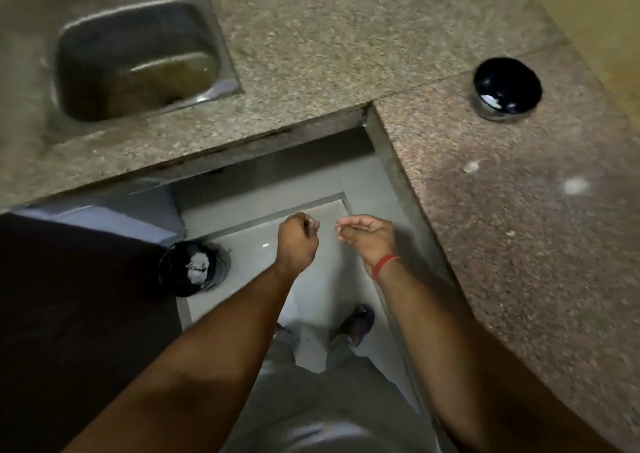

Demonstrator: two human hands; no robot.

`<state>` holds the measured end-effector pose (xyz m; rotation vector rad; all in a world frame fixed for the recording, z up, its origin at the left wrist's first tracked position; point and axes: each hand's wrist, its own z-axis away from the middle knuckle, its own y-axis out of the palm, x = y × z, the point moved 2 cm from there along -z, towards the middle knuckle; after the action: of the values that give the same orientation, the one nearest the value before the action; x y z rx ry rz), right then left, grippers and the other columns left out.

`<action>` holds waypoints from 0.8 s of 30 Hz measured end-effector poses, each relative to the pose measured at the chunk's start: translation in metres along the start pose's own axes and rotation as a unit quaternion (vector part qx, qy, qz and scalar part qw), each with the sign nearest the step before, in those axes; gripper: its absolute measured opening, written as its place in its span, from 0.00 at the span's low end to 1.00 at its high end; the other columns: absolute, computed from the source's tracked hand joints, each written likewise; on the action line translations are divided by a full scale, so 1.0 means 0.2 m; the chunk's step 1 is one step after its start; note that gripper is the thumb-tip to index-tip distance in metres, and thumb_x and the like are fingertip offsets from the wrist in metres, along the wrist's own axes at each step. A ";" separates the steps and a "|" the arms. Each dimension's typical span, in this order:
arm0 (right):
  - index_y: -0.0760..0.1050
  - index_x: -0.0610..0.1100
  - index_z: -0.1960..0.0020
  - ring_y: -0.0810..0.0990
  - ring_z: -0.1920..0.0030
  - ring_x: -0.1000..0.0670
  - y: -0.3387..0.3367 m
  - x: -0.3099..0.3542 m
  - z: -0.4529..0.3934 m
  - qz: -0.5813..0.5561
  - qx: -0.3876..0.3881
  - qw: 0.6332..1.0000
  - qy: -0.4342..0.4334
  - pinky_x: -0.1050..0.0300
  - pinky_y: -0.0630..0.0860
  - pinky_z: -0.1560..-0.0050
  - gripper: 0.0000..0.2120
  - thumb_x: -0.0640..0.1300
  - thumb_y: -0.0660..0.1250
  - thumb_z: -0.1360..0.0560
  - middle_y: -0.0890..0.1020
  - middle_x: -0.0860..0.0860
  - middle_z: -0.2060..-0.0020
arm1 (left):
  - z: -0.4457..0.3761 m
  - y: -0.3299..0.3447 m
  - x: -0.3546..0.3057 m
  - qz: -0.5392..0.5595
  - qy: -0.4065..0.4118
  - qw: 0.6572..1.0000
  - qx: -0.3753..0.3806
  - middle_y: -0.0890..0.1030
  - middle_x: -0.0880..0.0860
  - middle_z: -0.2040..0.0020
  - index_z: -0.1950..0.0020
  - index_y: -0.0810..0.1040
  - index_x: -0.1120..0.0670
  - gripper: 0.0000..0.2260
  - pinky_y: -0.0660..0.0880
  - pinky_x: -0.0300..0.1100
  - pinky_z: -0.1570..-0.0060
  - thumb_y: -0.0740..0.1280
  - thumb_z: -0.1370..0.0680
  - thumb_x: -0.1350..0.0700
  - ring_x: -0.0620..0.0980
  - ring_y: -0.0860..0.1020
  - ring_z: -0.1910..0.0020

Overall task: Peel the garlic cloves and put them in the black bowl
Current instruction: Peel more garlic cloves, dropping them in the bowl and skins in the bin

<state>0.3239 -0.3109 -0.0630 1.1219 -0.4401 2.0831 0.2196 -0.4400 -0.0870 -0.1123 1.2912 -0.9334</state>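
Upper right on the table [485,210], the black bowl [507,87] holds white bits. Sink [138,61] holds murky water. Left hand [298,241] clenched; right hand [367,238] curled, contents unclear.

The round glossy bowl [507,87] is black, the speckled stone counter [346,54] tan to pinkish, the wrist thread band [385,265] red, the steel sink [138,61] grey.

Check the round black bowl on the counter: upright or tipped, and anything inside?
Upright: the round black bowl sits flat on the speckled stone counter, mouth up. Small white bits lie inside; whether they are garlic, cannot tell.
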 end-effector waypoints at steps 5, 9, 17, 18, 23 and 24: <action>0.85 0.37 0.51 0.86 0.57 0.45 0.57 -0.06 0.02 0.036 0.104 0.994 0.020 0.55 0.84 0.52 0.10 0.29 0.77 0.31 0.87 0.40 0.57 | 0.05 -0.45 0.42 0.141 -0.098 0.983 -0.071 0.80 0.52 0.63 0.55 0.78 0.57 0.08 0.80 0.46 0.63 0.66 0.17 0.58 0.51 0.79 0.65; 0.83 0.30 0.49 0.86 0.56 0.42 1.05 -0.20 0.03 0.041 0.161 0.985 0.039 0.51 0.84 0.53 0.13 0.26 0.78 0.33 0.86 0.35 0.54 | 0.11 -0.81 0.76 0.269 -0.159 0.943 -0.111 0.78 0.59 0.65 0.56 0.76 0.64 0.09 0.78 0.43 0.69 0.62 0.17 0.67 0.46 0.78 0.72; 0.83 0.31 0.52 0.86 0.58 0.42 1.84 -0.71 -0.16 0.111 0.251 0.954 0.117 0.54 0.84 0.56 0.08 0.23 0.70 0.28 0.87 0.38 0.59 | 0.09 -1.17 1.48 0.387 -0.261 0.861 -0.203 0.79 0.58 0.65 0.50 0.78 0.72 0.07 0.80 0.40 0.69 0.60 0.20 0.75 0.46 0.79 0.72; 0.83 0.31 0.52 0.86 0.59 0.42 1.91 -0.79 -0.20 0.124 0.257 0.951 0.120 0.54 0.84 0.55 0.08 0.23 0.71 0.29 0.87 0.38 0.59 | 0.07 -1.17 1.57 0.393 -0.266 0.854 -0.210 0.80 0.58 0.65 0.51 0.78 0.72 0.07 0.80 0.41 0.68 0.61 0.20 0.75 0.47 0.80 0.71; 0.85 0.39 0.56 0.86 0.56 0.45 2.25 -1.21 -0.44 0.209 0.297 0.926 0.101 0.54 0.84 0.50 0.11 0.24 0.73 0.29 0.86 0.41 0.58 | -0.15 -1.07 2.13 0.437 -0.316 0.806 -0.243 0.83 0.56 0.67 0.51 0.80 0.70 0.06 0.80 0.40 0.69 0.64 0.21 0.74 0.48 0.81 0.72; 0.85 0.38 0.55 0.85 0.56 0.44 2.30 -1.31 -0.51 0.218 0.304 0.921 0.106 0.55 0.84 0.51 0.11 0.24 0.71 0.28 0.86 0.41 0.58 | -0.20 -1.04 2.24 0.450 -0.323 0.795 -0.247 0.83 0.57 0.66 0.52 0.80 0.69 0.07 0.80 0.40 0.69 0.63 0.21 0.75 0.48 0.81 0.72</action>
<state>0.0250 -0.6789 -0.3202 1.1870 0.0965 2.8183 0.0671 -0.8457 -0.3270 -0.1781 0.7436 0.2887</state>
